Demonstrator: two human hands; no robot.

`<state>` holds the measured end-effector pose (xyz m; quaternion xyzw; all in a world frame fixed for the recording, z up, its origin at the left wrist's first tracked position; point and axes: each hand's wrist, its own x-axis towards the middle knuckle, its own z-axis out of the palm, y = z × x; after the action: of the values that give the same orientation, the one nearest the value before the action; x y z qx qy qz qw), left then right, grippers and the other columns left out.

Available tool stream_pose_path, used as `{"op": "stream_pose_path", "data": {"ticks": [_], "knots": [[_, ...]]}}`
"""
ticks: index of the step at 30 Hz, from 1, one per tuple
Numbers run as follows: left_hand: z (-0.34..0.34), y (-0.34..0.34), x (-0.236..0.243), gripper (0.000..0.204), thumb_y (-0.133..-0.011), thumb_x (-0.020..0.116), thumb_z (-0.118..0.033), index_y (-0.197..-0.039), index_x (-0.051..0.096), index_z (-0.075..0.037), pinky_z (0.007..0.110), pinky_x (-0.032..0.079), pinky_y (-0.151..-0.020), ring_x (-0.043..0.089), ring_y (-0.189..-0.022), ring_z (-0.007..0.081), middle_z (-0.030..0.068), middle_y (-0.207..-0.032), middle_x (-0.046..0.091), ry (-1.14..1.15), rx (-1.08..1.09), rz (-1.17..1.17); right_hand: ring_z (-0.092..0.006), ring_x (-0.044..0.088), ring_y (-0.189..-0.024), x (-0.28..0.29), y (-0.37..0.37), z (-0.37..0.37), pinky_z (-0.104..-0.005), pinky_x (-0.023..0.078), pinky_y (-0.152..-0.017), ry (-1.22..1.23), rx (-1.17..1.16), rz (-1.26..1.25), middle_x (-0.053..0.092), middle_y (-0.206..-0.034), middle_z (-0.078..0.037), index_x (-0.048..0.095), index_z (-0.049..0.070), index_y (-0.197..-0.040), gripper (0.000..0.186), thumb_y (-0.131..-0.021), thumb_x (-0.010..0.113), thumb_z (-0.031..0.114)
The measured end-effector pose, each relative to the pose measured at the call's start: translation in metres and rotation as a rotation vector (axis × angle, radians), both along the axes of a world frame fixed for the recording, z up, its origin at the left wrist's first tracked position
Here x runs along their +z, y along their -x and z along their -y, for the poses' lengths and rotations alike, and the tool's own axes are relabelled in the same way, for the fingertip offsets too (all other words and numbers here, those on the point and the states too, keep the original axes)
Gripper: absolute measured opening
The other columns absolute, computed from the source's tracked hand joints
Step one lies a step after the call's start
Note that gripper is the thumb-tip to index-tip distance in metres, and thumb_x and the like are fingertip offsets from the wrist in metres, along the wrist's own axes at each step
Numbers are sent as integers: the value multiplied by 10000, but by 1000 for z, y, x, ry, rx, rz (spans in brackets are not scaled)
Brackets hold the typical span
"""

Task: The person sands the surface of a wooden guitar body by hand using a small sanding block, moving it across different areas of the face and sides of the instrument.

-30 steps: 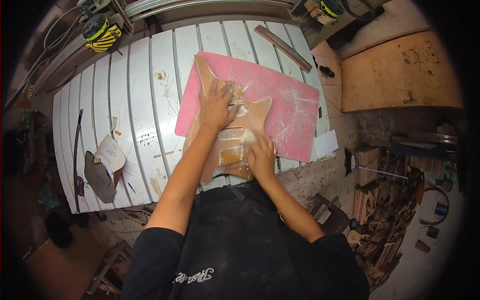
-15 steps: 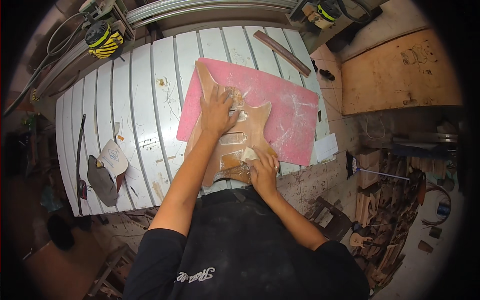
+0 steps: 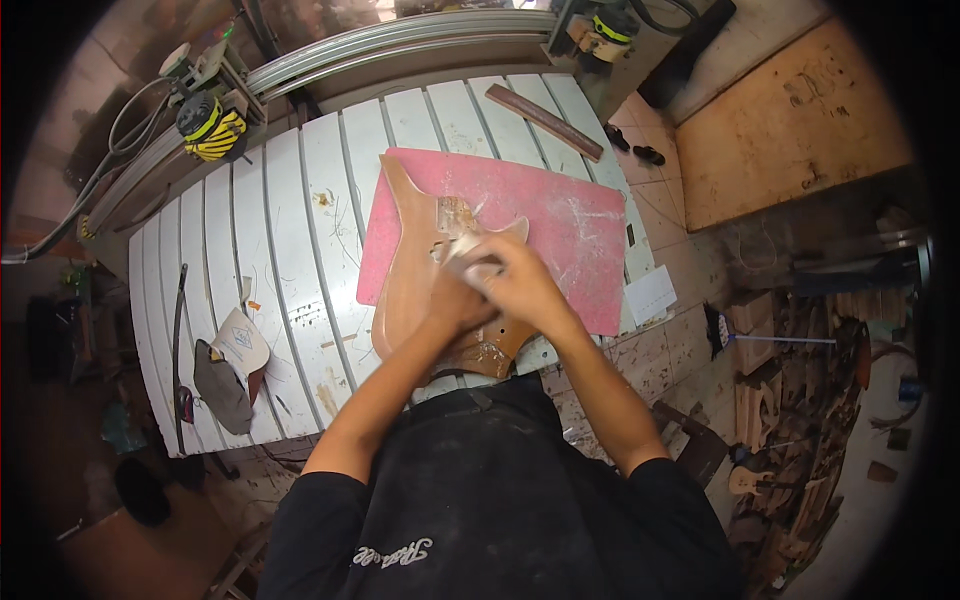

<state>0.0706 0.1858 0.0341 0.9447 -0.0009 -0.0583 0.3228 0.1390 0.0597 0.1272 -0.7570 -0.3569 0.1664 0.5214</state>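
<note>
Both hands meet over the unfinished brown wooden guitar body [image 3: 415, 290]: the left hand [image 3: 455, 300] presses flat on the wood, steadying it, while the right hand [image 3: 515, 280] closes on a small pale sheet of abrasive paper [image 3: 468, 252] (identity judged). The body lies on a pink rectangular mat [image 3: 580, 240], cushioning it against the white slatted workbench [image 3: 290, 200]. A dark wooden strip [image 3: 545, 122] rests beyond, well apart.

Likely woodwork shop: slatted workbench [image 3: 300, 200], offcuts [image 3: 800, 420].
</note>
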Motion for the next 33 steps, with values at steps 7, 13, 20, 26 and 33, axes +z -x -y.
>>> {"op": "stream_pose_path", "data": {"ticks": [7, 13, 20, 26, 33], "knots": [[91, 52, -32, 998, -965, 556, -697, -1688, 338, -44, 555, 124, -1348, 227, -1659, 362, 185, -1774, 294, -257, -472, 225, -338, 773, -904, 240, 89, -22, -470, 603, -713, 103, 911, 384, 778, -900, -149, 786, 54, -868, 186, -797, 802, 226], [60, 52, -44, 1016, -980, 546, -737, -1683, 347, -30, 578, 138, -1332, 258, -1644, 368, 188, -1751, 340, -234, -110, 287, -192, 629, -809, 320, 104, -16, -323, 460, -627, 221, 751, 619, 674, -795, -26, 741, 122, -756, 167, -748, 785, 283], [3, 90, -36, 1029, -933, 595, -765, -1654, 425, -51, 628, 148, -1311, 256, -1639, 379, 168, -1747, 353, -354, 134, 177, -220, 581, -860, 231, 157, -10, -294, 477, -598, -56, 236, 810, 632, -855, -85, 735, 21, -830, 181, -736, 746, 175], [-15, 124, -17, 1008, -728, 888, -625, -1477, 576, -27, 631, 195, -1307, 260, -1621, 431, 202, -1722, 361, -246, 219, 106, -246, 702, -820, 188, 64, 34, -353, 556, -718, 63, 512, 399, 740, -963, -84, 710, 68, -950, 231, -760, 787, 175], [-17, 93, -1, 949, -629, 960, -498, -1362, 648, 17, 526, 376, -1217, 507, -1400, 399, 179, -1435, 592, -165, 18, 216, -288, 764, -951, -98, -112, 125, -400, 580, -842, 480, -565, 124, 782, -990, -172, 741, 1, -1047, 310, -874, 864, 227]]}}
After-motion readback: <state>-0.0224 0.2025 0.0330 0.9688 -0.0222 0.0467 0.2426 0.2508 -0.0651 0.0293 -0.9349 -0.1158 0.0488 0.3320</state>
